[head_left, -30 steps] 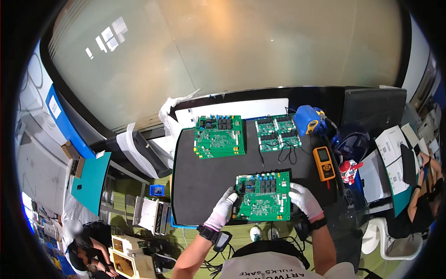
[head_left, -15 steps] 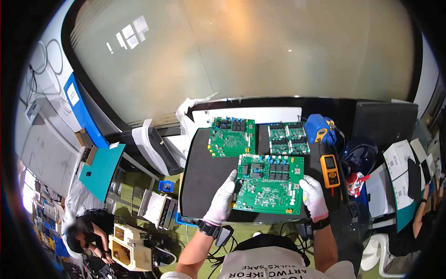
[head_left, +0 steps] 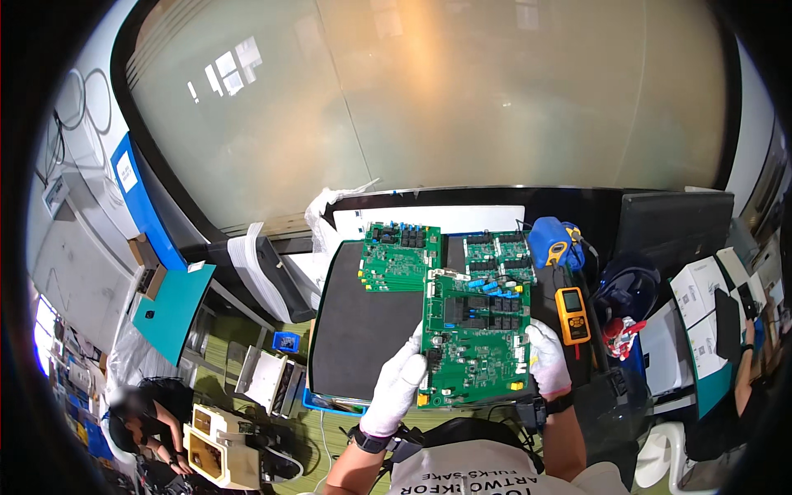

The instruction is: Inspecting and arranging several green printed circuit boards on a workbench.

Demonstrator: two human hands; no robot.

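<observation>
Between my two white-gloved hands is a large green circuit board (head_left: 483, 355), carrying black relays, blue parts and yellow connectors. My left hand (head_left: 398, 386) grips its left edge, with the thumb along the side. On the opposite edge, my right hand (head_left: 546, 360) is closed round the border, its fingertips partly hidden behind the board. The board is tilted up over the front of the dark mat (head_left: 342, 346). Behind it at the left lies a stack of similar green boards (head_left: 396, 268). Smaller green boards (head_left: 497, 257) lie farther back, right of the stack.
A yellow handheld meter (head_left: 572, 315) lies right of the board, in front of a blue tool holder (head_left: 554, 243). A dark glossy rounded object (head_left: 631, 285) and a red-and-white bundle (head_left: 623, 337) are farther right. At the lower left, another person (head_left: 157, 429) sits by a cream machine (head_left: 219, 450).
The held board has been raised and tipped more steeply toward me, with both hands still on its edges. The view has shifted slightly, so the bench sits lower and farther left.
</observation>
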